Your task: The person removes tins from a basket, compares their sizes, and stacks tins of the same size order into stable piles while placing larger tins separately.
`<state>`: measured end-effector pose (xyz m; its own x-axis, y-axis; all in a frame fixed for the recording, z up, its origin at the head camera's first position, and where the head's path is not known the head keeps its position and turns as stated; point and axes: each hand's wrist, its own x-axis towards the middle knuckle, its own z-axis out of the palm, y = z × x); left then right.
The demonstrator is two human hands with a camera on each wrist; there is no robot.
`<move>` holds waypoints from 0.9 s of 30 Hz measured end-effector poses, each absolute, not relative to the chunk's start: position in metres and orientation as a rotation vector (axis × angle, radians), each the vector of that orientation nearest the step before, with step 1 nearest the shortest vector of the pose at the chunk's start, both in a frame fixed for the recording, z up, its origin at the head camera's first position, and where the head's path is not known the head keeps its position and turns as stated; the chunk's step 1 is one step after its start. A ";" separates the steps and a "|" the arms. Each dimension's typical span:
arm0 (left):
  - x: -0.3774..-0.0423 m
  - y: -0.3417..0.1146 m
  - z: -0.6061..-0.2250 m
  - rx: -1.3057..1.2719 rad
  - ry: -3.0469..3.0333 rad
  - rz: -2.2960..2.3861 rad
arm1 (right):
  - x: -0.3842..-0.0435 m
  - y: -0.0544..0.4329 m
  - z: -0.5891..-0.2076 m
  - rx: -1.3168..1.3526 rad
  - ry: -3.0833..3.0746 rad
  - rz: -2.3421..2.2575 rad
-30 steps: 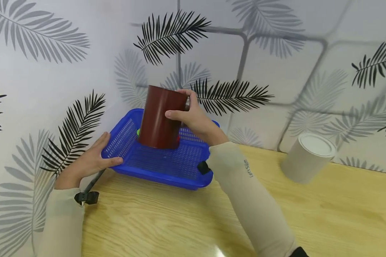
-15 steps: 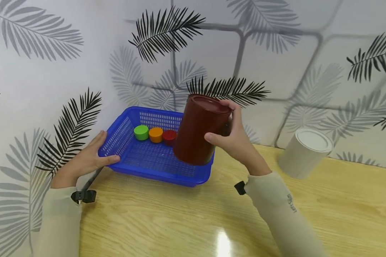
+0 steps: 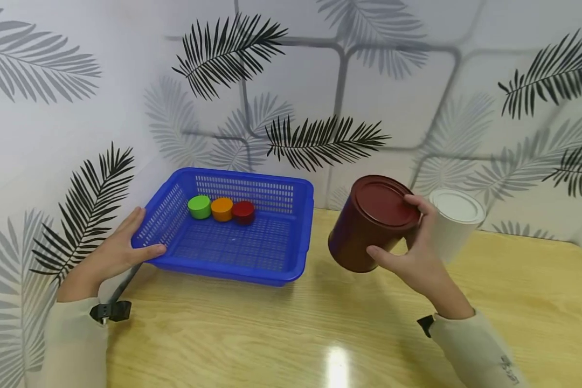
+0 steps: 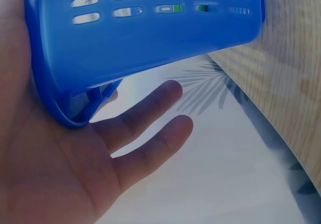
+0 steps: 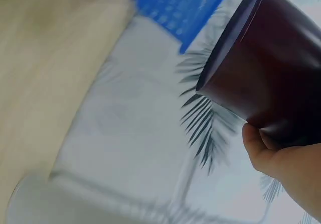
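My right hand [image 3: 419, 258] grips a dark red can [image 3: 361, 237] near its recessed top end, thumb on the near side and fingers round the far side. The can tilts above the table, right of the blue basket [image 3: 233, 274]. In the right wrist view the can's lower rim [image 5: 225, 48] points towards the basket. My left hand [image 3: 109, 256] rests against the basket's left end, thumb along the rim. The left wrist view shows two straight fingers [image 4: 155, 141] outside the basket wall. Along the basket's back stand short round blocks: green [image 3: 200, 207], orange [image 3: 222, 209] and red [image 3: 244, 213].
A white can [image 3: 453, 221] with a flat lid stands at the right, partly behind my right hand. The wooden table [image 3: 223, 328] meets a leaf-patterned wall [image 3: 393, 108] at the back. Some leaf-patterned wall also lies beside the left arm.
My right hand has carried the dark red can from over the basket to its right, leaving the three blocks in full view. The left hand has stayed at the basket's end.
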<state>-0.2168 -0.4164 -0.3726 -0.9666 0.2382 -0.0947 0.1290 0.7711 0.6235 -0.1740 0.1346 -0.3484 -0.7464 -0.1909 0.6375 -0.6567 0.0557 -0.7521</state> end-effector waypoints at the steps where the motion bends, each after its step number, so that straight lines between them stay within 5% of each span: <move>1: -0.217 -0.417 -0.373 0.288 2.801 0.956 | -0.171 0.142 -0.351 0.833 -1.986 1.714; 16: -0.218 -0.416 -0.371 0.306 2.812 0.934 | -0.122 0.256 -0.384 0.456 -2.340 1.228; 27: -0.218 -0.414 -0.371 0.304 2.807 0.910 | -0.098 0.302 -0.391 0.475 -2.532 1.173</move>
